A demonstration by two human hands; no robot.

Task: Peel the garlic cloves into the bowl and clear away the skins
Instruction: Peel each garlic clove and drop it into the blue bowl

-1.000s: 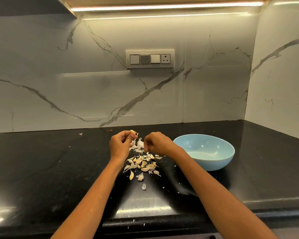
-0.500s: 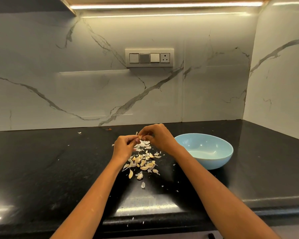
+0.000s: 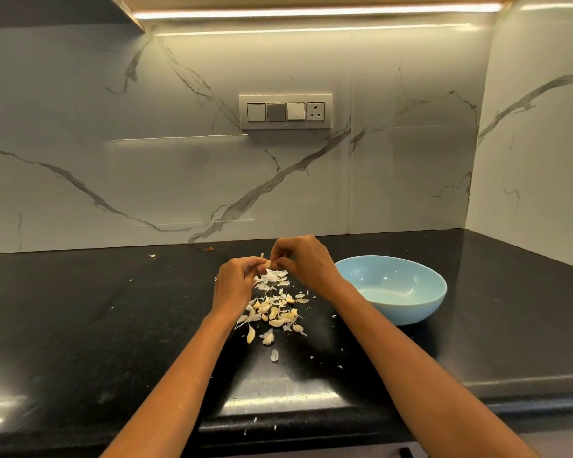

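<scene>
I hold one garlic clove (image 3: 267, 263) up above the desk (image 3: 80, 325), just over the far end of the heap. My left hand (image 3: 234, 285) pinches it between thumb and curled fingers, a narrow grip closed around the clove. My right hand (image 3: 306, 261) meets it from the other side, fingertips nipping at the top of the clove, where a thin sliver of skin sticks up. Below my hands lies the pile of cloves (image 3: 273, 314), mixed with white papery skins (image 3: 272, 277), and a few loose flakes are scattered toward the near edge of the desk. The light blue bowl (image 3: 411, 312) stands just to the right of the pile, near my right wrist. Behind it all rises a marble wall (image 3: 146, 160) with a switch panel (image 3: 285, 111).
</scene>
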